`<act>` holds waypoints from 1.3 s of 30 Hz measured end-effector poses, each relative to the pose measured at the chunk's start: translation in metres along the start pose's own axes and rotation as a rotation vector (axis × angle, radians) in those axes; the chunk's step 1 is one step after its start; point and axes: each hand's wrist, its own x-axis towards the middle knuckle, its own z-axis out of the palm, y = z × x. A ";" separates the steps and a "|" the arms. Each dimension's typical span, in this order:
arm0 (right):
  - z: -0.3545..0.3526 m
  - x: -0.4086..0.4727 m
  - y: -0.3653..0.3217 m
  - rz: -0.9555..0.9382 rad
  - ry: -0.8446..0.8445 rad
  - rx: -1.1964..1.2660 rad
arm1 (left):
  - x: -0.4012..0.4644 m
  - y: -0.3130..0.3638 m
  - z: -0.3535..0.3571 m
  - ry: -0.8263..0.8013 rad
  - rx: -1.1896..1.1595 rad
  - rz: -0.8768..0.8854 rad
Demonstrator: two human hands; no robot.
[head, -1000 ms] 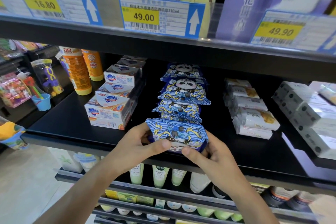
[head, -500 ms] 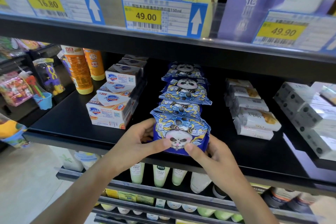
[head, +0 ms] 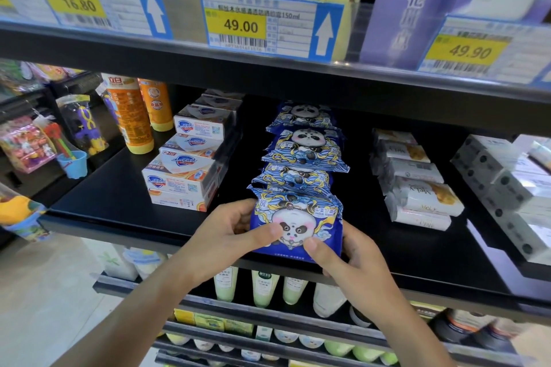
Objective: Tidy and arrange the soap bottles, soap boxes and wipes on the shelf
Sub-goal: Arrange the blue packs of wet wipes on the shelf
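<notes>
A blue panda wipes pack (head: 298, 217) stands tilted up at the front edge of the black shelf (head: 119, 199), its panda face upside down. My left hand (head: 232, 235) grips its left side, thumb across the front. My right hand (head: 343, 259) grips its lower right corner. Behind it lies a row of three more panda wipes packs (head: 304, 146). White soap boxes (head: 185, 170) are stacked to the left. Two orange soap bottles (head: 131, 116) stand at the back left.
White wrapped soap bars (head: 417, 188) lie in a row to the right, with white boxes (head: 507, 188) beyond them. Price tags (head: 262, 24) line the shelf above. Green bottles (head: 262, 283) fill the shelf below. Toys (head: 59, 140) hang at far left.
Both hands have tipped the front wipes pack from lying flat to standing upright, so its printed panda face now shows toward me.
</notes>
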 end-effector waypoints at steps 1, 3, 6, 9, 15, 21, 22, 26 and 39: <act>0.001 0.000 0.000 -0.005 0.002 -0.006 | 0.000 0.000 0.000 0.003 -0.002 -0.004; 0.001 0.000 0.001 -0.015 0.001 -0.013 | 0.000 0.000 0.001 0.010 -0.003 -0.008; 0.000 0.000 0.001 -0.031 0.000 -0.012 | 0.000 0.002 0.002 0.023 -0.022 -0.023; 0.002 0.000 0.002 -0.059 0.051 -0.022 | 0.000 0.002 0.002 0.030 -0.044 -0.032; 0.003 -0.001 0.004 -0.121 0.127 -0.013 | 0.000 0.003 0.004 0.039 -0.073 -0.033; 0.003 -0.002 0.004 -0.176 0.118 -0.087 | 0.000 0.005 0.007 0.077 -0.019 -0.020; 0.004 -0.002 0.004 -0.191 0.120 -0.110 | 0.000 0.007 0.009 0.087 -0.020 -0.021; 0.005 -0.003 0.007 -0.275 0.164 -0.250 | -0.002 0.012 0.012 0.094 -0.020 -0.031; -0.007 -0.001 -0.016 -0.453 0.182 -0.841 | 0.000 0.017 0.029 0.101 0.112 -0.078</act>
